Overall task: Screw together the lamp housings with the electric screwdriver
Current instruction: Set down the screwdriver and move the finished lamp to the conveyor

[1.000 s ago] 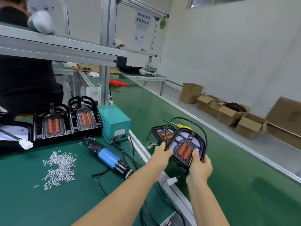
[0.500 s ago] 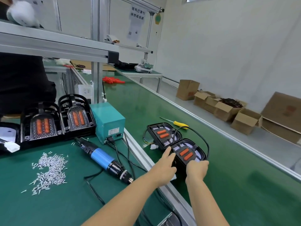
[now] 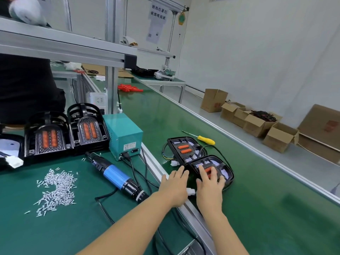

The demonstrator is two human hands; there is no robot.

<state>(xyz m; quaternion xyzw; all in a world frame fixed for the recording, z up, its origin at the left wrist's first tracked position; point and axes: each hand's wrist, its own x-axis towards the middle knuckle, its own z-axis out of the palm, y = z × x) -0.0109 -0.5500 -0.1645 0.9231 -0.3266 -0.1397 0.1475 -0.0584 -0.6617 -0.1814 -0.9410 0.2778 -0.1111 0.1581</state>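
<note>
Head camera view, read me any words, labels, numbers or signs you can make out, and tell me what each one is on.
"转向灯罩与 装饰框组装": white hanging sign above the line.
Teal power box: front label too small to read.
Cardboard boxes: red stamps, blurred.
White power strip: no legible marking.
Lamp housing under the hands: white stickers, unreadable.

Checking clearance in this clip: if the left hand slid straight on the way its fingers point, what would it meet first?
Probably the farther lamp housing: the left hand points up the belt at its near edge, beside the white connector. Depth is unclear.
</note>
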